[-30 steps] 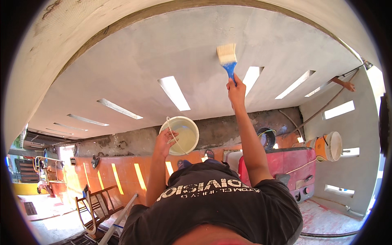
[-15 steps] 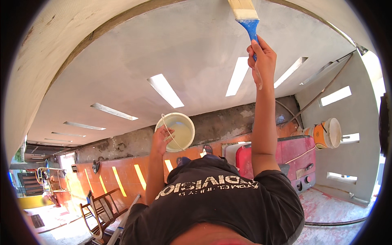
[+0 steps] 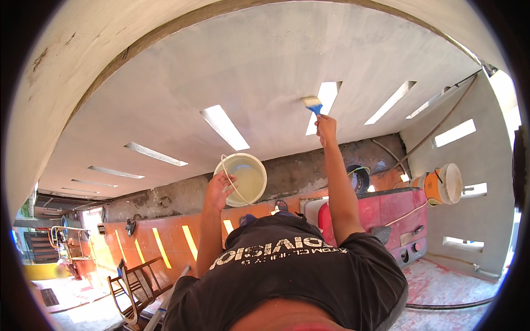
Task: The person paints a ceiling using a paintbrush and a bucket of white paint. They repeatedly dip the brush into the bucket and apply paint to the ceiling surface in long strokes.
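My right hand grips the blue handle of a wide paintbrush. Its pale bristles lie against the grey wall, just left of a bright slanted slot. A white bucket hangs in front of my body, with pale, watery liquid inside. My left hand holds the bucket at its left rim, fingers bent over the edge beside the raised wire handle.
A red appliance-like box stands at right. Near it are a dark bucket and an orange-and-white bucket. A wooden chair is at lower left, on the side of the orange tiled floor.
My right hand has brought the brush down the wall from high up to beside the slot. The arm has drawn in, uncovering the dark bucket. My left hand and its bucket barely moved.
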The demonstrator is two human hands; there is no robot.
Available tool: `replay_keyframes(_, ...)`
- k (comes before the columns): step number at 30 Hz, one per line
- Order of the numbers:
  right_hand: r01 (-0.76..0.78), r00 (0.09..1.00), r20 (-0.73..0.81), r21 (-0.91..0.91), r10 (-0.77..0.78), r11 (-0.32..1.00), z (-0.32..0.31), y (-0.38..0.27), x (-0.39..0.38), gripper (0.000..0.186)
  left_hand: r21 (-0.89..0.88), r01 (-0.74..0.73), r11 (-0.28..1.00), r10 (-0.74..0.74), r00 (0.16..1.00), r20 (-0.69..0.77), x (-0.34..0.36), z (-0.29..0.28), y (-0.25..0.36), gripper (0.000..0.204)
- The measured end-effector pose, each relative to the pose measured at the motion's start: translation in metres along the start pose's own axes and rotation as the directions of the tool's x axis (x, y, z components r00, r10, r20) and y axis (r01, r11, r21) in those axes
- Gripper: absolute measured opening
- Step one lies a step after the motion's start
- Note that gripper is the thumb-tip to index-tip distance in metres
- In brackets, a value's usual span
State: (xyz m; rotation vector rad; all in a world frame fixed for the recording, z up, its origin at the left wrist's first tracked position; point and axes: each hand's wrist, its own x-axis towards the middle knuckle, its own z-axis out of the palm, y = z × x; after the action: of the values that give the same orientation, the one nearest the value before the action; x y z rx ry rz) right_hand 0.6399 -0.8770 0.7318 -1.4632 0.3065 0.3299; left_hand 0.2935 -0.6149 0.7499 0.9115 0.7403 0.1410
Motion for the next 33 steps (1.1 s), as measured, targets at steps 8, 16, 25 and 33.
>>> replay_keyframes(8, 0.546, 0.820, 0.043, 0.242, -0.571, 0.802, -0.020, -0.190, -0.075, 0.035, 0.036, 0.034, 0.999, -0.034, 0.999, -0.011, 0.010, 0.005, -0.005, 0.031)
replay_keyframes(16, 0.244, 0.970, -0.020, 0.025, -0.243, 0.970, -0.005, -0.002, -0.003, 0.025, 0.033, 0.036, 0.999, -0.035, 0.999, -0.021, 0.010, 0.012, 0.002, 0.032)
replay_keyframes(25, 0.468, 0.882, 0.124, -0.143, -0.454, 0.872, -0.016, -0.146, -0.036, 0.027, 0.087, 0.012, 0.996, -0.018, 0.997, 0.069, 0.014, 0.015, 0.005, 0.052)
replay_keyframes(33, 0.583, 0.777, 0.107, 0.252, -0.621, 0.773, 0.021, -0.241, -0.111, 0.036, 0.050, 0.030, 0.998, -0.032, 0.998, 0.047, 0.019, 0.023, 0.001, 0.052)
